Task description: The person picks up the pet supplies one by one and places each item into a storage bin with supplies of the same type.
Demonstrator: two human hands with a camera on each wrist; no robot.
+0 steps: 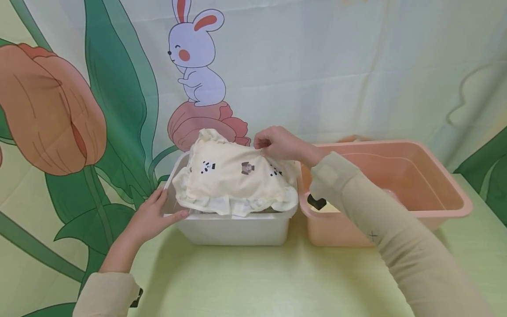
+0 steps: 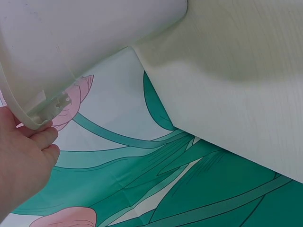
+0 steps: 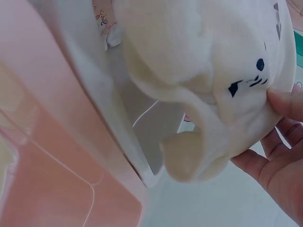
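Observation:
A small cream pillow (image 1: 233,176) with a ruffled edge and panda and bear prints lies in the mouth of a white bin (image 1: 237,231), rising above its rim. My right hand (image 1: 283,143) pinches the pillow's far right edge, thumb on the printed face in the right wrist view and fingers behind it. With my left hand (image 1: 152,218) I grip the left end of the white bin's rim; the left wrist view has the fingers (image 2: 45,137) curled at the rim's corner. Under the pillow, some patterned fabric (image 3: 104,21) shows inside the bin; most of it is hidden.
Close on the right of the white bin stands a pink bin (image 1: 435,211), with a cream item bearing a black patch (image 1: 317,202) partly visible in it. Both bins rest on a pale table (image 1: 253,281). A printed curtain (image 1: 317,66) hangs behind.

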